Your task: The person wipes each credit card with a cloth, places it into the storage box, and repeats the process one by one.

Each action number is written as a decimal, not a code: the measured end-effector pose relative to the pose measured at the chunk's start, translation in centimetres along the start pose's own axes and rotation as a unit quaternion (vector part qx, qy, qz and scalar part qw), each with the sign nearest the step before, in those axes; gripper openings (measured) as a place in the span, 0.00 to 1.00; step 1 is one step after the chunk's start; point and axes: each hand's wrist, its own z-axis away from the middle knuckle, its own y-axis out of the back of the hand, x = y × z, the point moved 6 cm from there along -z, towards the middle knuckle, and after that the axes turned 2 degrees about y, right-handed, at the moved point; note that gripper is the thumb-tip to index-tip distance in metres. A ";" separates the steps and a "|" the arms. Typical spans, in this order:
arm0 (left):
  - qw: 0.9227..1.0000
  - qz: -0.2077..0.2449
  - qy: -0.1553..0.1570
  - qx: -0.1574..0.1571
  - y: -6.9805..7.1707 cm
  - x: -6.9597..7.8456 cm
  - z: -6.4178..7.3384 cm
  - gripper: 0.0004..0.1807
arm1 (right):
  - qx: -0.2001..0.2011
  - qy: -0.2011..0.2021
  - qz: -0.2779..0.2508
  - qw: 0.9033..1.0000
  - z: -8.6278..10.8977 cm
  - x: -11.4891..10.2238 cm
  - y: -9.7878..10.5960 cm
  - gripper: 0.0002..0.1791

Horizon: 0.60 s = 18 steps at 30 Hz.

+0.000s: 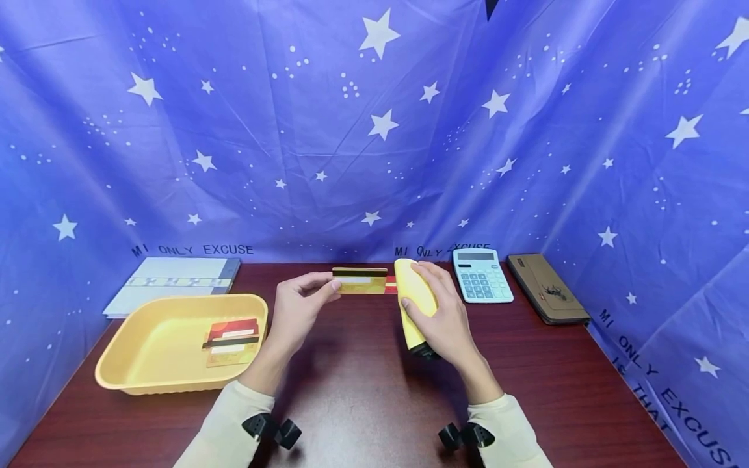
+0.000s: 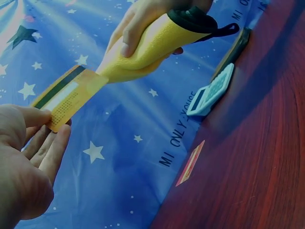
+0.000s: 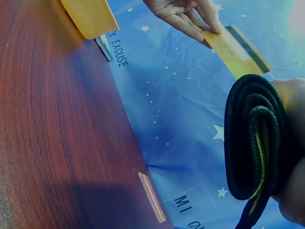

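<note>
In the head view my left hand (image 1: 298,305) pinches a gold bank card (image 1: 363,286) between thumb and fingers, its dark magnetic stripe along the top. My right hand (image 1: 441,309) grips a folded yellow thing (image 1: 417,299) with a textured surface. Its black end shows several folded layers (image 3: 252,138) and a loop in the right wrist view. In the left wrist view, the gold card's far end meets the tip of the yellow thing; whether they touch I cannot tell. A red card (image 2: 190,163) lies on the table near the curtain.
At left stands a yellow plastic basin (image 1: 158,325) with red and gold cards (image 1: 233,341) inside. Behind it lies a white-and-grey box or book (image 1: 175,270). A pale blue calculator (image 1: 482,276) and a brown wallet (image 1: 547,289) rest at the back right. A starry blue curtain (image 1: 328,143) borders the table.
</note>
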 end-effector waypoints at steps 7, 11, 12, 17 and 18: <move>1.000 0.010 -0.014 -0.011 0.0 -0.1 -0.2 0.22 | 0.000 0.002 0.003 1.000 0.0 0.0 -0.1 0.35; 1.000 0.012 -0.013 -0.013 -0.1 -0.1 -0.1 0.24 | 0.000 0.007 0.005 1.000 0.0 -0.1 -0.2 0.35; 1.000 0.012 -0.010 -0.013 -0.1 -0.1 -0.1 0.24 | 0.001 0.008 0.005 1.000 0.0 -0.1 -0.2 0.35; 1.000 0.015 0.007 -0.019 -0.3 -0.6 -0.1 0.24 | 0.003 0.006 0.002 1.000 0.0 -0.1 -0.1 0.36; 1.000 0.016 0.010 -0.020 -0.4 -0.7 -0.1 0.24 | 0.003 0.006 0.002 1.000 0.0 -0.1 -0.1 0.36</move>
